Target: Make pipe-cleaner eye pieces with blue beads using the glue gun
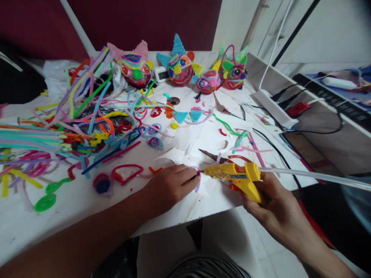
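My right hand (pixel 274 200) is wrapped round the handle of a yellow hot glue gun (pixel 228 172), a long clear glue stick (pixel 315 177) running out of its back. The gun's nozzle points left, close to the fingertips of my left hand (pixel 172 185). Those fingers are pinched on a small coil of pipe cleaner (pixel 198 174), blue and red with some lilac, mostly hidden by the fingers. Behind the gun lies a pair of scissors (pixel 213 155). Left of my left hand are a red pipe-cleaner loop (pixel 126 166) and a blue-and-red coiled piece (pixel 102 184).
Loose pipe cleaners (pixel 31 139) in many colours cover the table's left side. Several decorated balls with pointed ears, one with pink ears (pixel 136 69), line the back. A white power strip (pixel 275 108) with cables and a phone (pixel 304 154) lie at the right.
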